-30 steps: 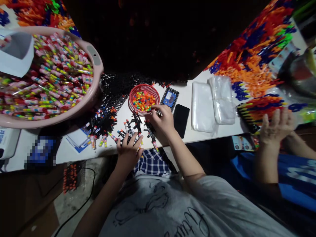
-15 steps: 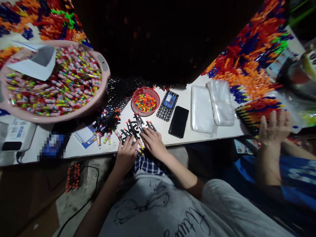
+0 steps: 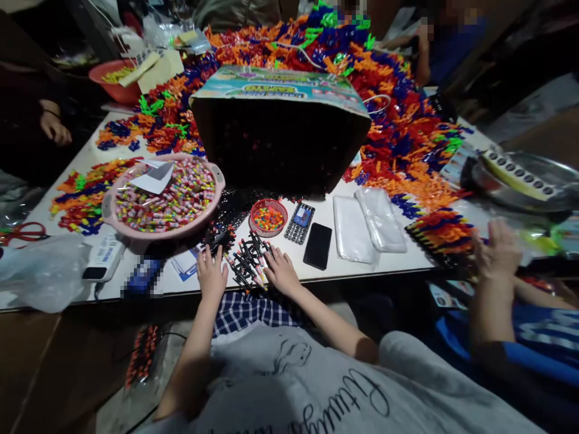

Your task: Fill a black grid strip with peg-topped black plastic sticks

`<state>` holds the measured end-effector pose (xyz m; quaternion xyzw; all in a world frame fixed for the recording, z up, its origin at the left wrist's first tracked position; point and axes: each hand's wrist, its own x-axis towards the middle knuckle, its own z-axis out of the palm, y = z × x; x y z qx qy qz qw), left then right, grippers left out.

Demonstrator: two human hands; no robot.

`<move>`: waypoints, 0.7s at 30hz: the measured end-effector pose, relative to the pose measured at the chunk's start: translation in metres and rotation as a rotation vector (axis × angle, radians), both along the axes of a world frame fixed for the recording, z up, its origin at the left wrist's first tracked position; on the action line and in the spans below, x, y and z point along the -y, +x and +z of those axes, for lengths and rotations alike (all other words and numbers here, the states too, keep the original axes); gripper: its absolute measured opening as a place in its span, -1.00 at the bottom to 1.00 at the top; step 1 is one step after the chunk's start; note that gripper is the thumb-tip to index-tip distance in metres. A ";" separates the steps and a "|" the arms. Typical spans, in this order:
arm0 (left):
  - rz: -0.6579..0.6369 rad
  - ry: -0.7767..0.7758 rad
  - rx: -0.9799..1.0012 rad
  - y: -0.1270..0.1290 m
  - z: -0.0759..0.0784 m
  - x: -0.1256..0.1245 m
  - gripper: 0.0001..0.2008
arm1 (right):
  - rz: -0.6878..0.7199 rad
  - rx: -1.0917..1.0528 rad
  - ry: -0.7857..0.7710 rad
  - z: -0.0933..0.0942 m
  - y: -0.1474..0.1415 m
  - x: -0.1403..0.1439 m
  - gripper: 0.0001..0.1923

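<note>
A small pile of thin black plastic toy pieces with orange tips (image 3: pixel 246 259) lies at the table's near edge, between my two hands. My left hand (image 3: pixel 211 277) rests at the pile's left, fingers spread, its fingertips by a darker heap of black pieces (image 3: pixel 221 236). On the right side of the pile, my right hand (image 3: pixel 283 272) lies with fingers stretched out, touching the outer pieces. Some pink and yellow bits show among the black ones. Just behind the pile stands a red basket (image 3: pixel 251 228) of small coloured pieces. White and blue cards (image 3: pixel 183 266) lie left of my left hand.
A pink tub (image 3: pixel 217 202) of small candy-coloured tubes is at left. A dark open carton (image 3: pixel 289 90) stands behind. To the right are a black phone (image 3: pixel 318 246), clear plastic bags (image 3: pixel 355 232), and heaped coloured plastic figures (image 3: pixel 407 150). A co-worker's hand (image 3: pixel 497 250) is at far right.
The view has tipped up, showing more of the table. My left hand has moved left, away from my right hand, uncovering the black pieces. My right hand stays beside the pile.
</note>
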<state>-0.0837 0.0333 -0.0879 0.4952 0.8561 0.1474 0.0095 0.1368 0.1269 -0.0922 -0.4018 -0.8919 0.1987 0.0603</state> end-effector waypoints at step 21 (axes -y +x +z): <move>0.116 0.026 0.230 -0.006 0.003 -0.001 -0.38 | 0.150 -0.173 0.071 -0.016 -0.019 0.002 -0.42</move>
